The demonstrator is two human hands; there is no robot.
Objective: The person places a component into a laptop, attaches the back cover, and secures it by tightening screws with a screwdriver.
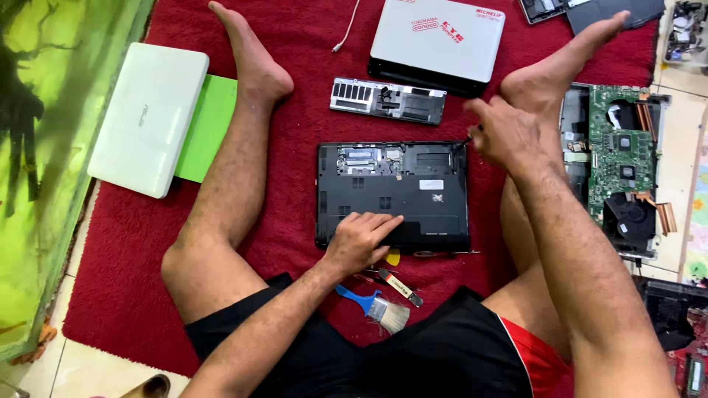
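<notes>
**Black laptop face down, one panel off, corner screw under the tool**

A black laptop (392,195) lies bottom-up on the red rug (295,110) between the person's legs. The left hand (359,239) rests flat on its near edge at about 7 o'clock, fingers spread and pressing down, holding nothing. The right hand (507,135) is closed around a thin screwdriver (464,142) whose tip meets the laptop's far corner at 1 o'clock.

As for progress, the long strip along the laptop's far edge is already uncovered, with boards and slots showing, and the removed cover panel (388,100) lies just beyond it at 12 o'clock. The larger part of the base is still on, so the opening looks only partly done.

At 6 o'clock, near the left wrist, sit a blue-handled brush (375,304) and a small tool (402,287). A white laptop (147,118) lies at 9 o'clock, another white one (439,40) at 12 o'clock, and a bare green circuit board (623,151) at 3 o'clock
</notes>
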